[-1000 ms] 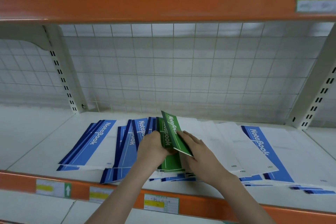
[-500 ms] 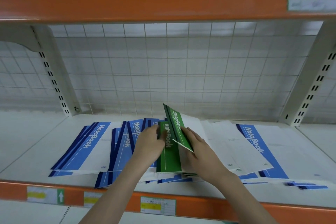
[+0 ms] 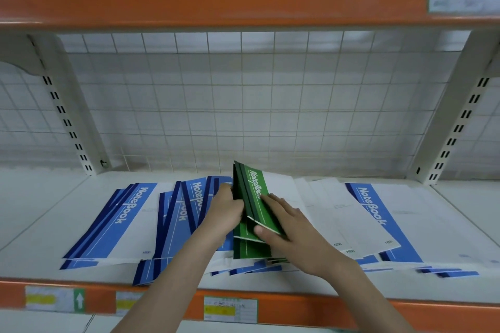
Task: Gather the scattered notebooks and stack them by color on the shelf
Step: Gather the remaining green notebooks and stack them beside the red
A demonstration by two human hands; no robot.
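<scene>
Both hands are clasping the green notebooks (image 3: 253, 205), left hand (image 3: 226, 212) gripping spines, right hand (image 3: 284, 227) pinching covers; squaring edges before lifting clear of the blue notebooks (image 3: 127, 222) seems wise.

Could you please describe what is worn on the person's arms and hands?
Nothing shows: the left hand and right hand are bare, without gloves, rings or a watch. Both forearms are bare to the frame's bottom edge, with no sleeve in view.

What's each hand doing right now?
Left hand: grips the green notebooks.
Right hand: grips the same green notebooks.
</scene>
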